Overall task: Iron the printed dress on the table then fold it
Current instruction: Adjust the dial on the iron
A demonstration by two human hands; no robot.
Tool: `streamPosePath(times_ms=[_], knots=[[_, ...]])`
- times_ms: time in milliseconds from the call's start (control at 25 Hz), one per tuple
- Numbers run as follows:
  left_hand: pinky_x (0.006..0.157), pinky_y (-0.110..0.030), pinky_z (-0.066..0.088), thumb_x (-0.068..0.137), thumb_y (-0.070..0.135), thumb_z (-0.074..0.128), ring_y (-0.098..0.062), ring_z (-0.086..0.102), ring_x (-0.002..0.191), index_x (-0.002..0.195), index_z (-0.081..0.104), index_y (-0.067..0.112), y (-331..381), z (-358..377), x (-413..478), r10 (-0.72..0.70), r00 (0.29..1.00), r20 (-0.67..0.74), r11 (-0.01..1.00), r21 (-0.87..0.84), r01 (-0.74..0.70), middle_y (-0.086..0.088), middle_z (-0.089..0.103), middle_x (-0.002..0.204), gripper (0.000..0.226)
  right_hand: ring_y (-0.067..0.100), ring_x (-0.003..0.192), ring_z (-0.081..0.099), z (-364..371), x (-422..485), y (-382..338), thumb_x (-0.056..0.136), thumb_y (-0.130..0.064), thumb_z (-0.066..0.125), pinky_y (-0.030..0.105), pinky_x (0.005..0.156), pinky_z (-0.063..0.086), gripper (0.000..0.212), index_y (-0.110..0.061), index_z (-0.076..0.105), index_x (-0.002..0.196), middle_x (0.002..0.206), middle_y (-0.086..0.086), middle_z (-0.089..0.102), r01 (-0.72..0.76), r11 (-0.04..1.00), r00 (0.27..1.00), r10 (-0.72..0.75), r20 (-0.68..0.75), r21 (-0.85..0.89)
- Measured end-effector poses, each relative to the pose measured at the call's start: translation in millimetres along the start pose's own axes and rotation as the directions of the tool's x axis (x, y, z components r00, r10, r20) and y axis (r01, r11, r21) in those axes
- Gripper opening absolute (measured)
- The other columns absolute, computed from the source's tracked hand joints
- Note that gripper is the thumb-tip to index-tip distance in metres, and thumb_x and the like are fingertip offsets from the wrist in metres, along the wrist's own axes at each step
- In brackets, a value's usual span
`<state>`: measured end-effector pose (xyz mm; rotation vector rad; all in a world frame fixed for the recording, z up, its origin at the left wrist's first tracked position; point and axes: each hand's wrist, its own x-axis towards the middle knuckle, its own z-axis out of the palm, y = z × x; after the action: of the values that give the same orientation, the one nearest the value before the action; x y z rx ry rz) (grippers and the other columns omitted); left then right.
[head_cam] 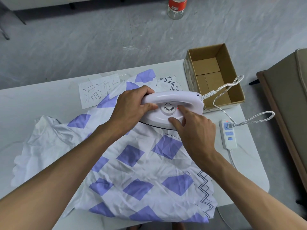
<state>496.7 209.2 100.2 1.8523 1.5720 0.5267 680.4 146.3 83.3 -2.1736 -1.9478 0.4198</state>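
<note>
A white dress (141,163) printed with purple diamonds lies crumpled across the table (25,105). On its upper part sits a white iron (176,103), soleplate down. My left hand (131,105) grips the front end of the iron's handle. My right hand (194,130) reaches in from the right; its index finger and thumb touch the iron's body by the round dial (168,107), where a small red light shows.
An open, empty cardboard box (214,77) stands at the table's back right. The iron's braided cord (232,90) loops to a white power strip (227,135) near the right edge. A paper sheet with handwriting (96,92) lies behind the dress. A water bottle (177,7) stands on the floor.
</note>
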Motion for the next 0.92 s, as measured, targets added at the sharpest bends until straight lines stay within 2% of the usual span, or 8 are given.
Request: streamPosePath(times_ms=[120,320,440,560,720,800,920], knots=[[0.068,-0.013,0.035,0.08,0.027,0.075,-0.006,0.053,0.078,0.096,0.064,0.024,1,1,0,0.015,1.0,-0.006,1.0,-0.015,-0.015,0.014,0.065,0.085,0.019,0.031,0.081,0.064,2,4,-5,0.089,-0.055,0.053,0.034,0.066,0.044,0.051,-0.03,0.05,0.133,0.082,0.001,0.07,-0.024,0.998,0.999,0.022,0.04,0.054],[0.07,-0.019,0.038,0.08,0.029,0.074,-0.01,0.056,0.08,0.098,0.065,0.021,4,7,0,0.029,0.999,-0.015,1.0,-0.009,-0.03,0.01,0.067,0.087,0.021,0.033,0.087,0.063,1,15,-17,0.085,-0.066,0.05,0.035,0.068,0.04,0.053,-0.024,0.06,0.116,0.096,0.006,0.069,-0.108,0.994,0.993,0.107,0.048,0.024],[0.07,-0.021,0.038,0.081,0.03,0.074,-0.011,0.055,0.079,0.098,0.065,0.021,5,7,0,0.033,0.999,-0.015,0.999,-0.005,-0.033,0.011,0.066,0.085,0.021,0.033,0.09,0.062,1,19,-21,0.088,-0.058,0.052,0.035,0.069,0.037,0.046,-0.024,0.06,0.117,0.101,0.006,0.068,-0.143,0.988,0.988,0.14,0.067,0.049],[0.071,-0.024,0.038,0.082,0.03,0.074,-0.011,0.055,0.079,0.098,0.065,0.021,5,6,3,0.033,0.999,-0.006,0.999,0.004,-0.033,0.011,0.066,0.085,0.021,0.032,0.09,0.061,3,21,-22,0.092,-0.045,0.053,0.034,0.068,0.036,0.034,-0.024,0.059,0.117,0.096,0.004,0.069,-0.139,0.98,0.988,0.127,0.094,0.141],[0.07,-0.025,0.038,0.081,0.032,0.073,-0.01,0.055,0.078,0.098,0.065,0.023,2,5,4,0.024,1.0,0.007,1.0,0.004,-0.024,0.009,0.068,0.086,0.021,0.031,0.09,0.058,2,23,-17,0.089,-0.036,0.058,0.035,0.07,0.042,0.027,-0.024,0.06,0.113,0.09,0.002,0.065,-0.161,0.946,0.977,0.111,0.183,0.282],[0.07,-0.024,0.038,0.081,0.032,0.073,-0.01,0.055,0.078,0.098,0.065,0.023,1,5,4,0.022,1.0,0.008,1.0,0.002,-0.022,0.008,0.068,0.086,0.021,0.029,0.088,0.058,1,23,-15,0.086,-0.038,0.062,0.034,0.069,0.043,0.031,-0.025,0.061,0.113,0.088,0.001,0.062,-0.179,0.927,0.977,0.126,0.175,0.33],[0.071,-0.026,0.04,0.079,0.035,0.072,-0.012,0.057,0.078,0.097,0.065,0.023,4,4,3,0.025,1.0,-0.002,1.0,-0.018,-0.025,0.008,0.068,0.085,0.023,0.025,0.092,0.06,0,22,-17,0.078,-0.05,0.069,0.033,0.073,0.044,0.045,-0.025,0.062,0.115,0.1,-0.001,0.066,-0.211,0.908,0.977,0.19,0.091,0.361]])
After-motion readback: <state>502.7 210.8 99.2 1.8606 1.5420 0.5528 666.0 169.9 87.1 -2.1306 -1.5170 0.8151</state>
